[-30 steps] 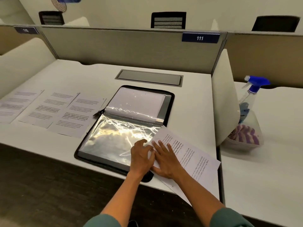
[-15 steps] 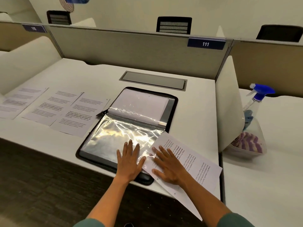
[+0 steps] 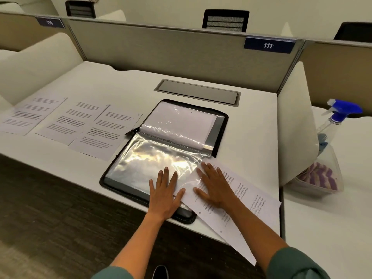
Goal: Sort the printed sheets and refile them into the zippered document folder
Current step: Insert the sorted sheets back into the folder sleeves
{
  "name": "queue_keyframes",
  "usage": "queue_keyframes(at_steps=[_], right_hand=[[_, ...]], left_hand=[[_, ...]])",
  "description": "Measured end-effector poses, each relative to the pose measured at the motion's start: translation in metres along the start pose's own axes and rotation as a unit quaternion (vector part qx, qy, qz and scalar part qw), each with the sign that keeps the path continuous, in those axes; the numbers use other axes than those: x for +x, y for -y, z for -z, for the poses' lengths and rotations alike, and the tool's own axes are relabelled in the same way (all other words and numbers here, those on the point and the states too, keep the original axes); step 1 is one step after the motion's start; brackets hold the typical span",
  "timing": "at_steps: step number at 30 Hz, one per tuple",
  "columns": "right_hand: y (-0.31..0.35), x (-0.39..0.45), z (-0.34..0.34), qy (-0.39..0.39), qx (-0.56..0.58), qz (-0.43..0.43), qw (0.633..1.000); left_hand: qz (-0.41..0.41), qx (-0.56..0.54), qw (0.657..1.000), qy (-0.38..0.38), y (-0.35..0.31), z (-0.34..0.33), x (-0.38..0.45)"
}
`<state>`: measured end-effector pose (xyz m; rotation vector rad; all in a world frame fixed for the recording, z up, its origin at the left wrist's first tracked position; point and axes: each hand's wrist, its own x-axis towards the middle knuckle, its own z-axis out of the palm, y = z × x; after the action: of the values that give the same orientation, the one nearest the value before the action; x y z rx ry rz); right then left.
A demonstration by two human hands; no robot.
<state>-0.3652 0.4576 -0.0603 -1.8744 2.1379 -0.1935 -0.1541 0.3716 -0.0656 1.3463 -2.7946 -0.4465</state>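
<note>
While my left hand [image 3: 164, 195] lies flat with fingers spread on the shiny plastic sleeve [image 3: 157, 162] of the open folder [image 3: 220, 125], my right hand [image 3: 216, 187] presses flat, fingers also spread, on a printed sheet [image 3: 247, 202] that sits askew, its near corner hanging past the desk [image 3: 251, 137] edge. The sheet's left corner seems tucked under the sleeve's open edge, though glare makes it hard to be sure. Three more sheets [image 3: 80, 121] wait in a row to the folder's left, not yet filed.

My worry is the angle: pushed in crooked, the sheet could jam against the sleeve and crease or buckle. The slick plastic could also slide under my left palm, letting the opening close. If I lift my right hand, I judge the overhanging end might tip the sheet off the desk.
</note>
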Motion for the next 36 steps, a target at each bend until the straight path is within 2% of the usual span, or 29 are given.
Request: queue_keyframes(at_steps=[4, 13, 19, 25, 29, 31, 33, 36], right_hand=[[0.008, -0.001, -0.003, 0.013, -0.026, 0.044, 0.999], [0.006, 0.010, 0.010, 0.033, -0.025, 0.105, 0.994], [0.006, 0.025, 0.016, 0.029, -0.038, 0.086, 0.995], [0.012, 0.047, 0.021, -0.022, 0.026, 0.036, 0.999], [0.012, 0.069, 0.015, -0.016, -0.025, 0.021, 0.999], [0.013, 0.072, 0.010, -0.013, -0.028, 0.015, 0.999], [0.015, 0.071, 0.007, -0.041, -0.040, 0.026, 0.998], [0.015, 0.070, -0.002, -0.027, -0.049, 0.027, 0.998]], left_hand=[[0.010, 0.008, 1.000, 0.002, 0.003, 0.001, 0.000], [0.013, -0.054, 0.998, -0.021, 0.011, 0.004, -0.002], [0.007, -0.103, 0.994, -0.037, 0.014, 0.001, -0.004], [0.011, -0.109, 0.993, -0.038, 0.016, -0.001, -0.004], [0.006, -0.107, 0.994, -0.035, 0.014, 0.001, -0.003], [0.011, -0.088, 0.995, -0.034, 0.015, 0.002, -0.002], [0.018, -0.066, 0.997, -0.038, 0.016, 0.002, -0.001], [0.022, -0.052, 0.998, -0.042, 0.020, 0.003, 0.001]])
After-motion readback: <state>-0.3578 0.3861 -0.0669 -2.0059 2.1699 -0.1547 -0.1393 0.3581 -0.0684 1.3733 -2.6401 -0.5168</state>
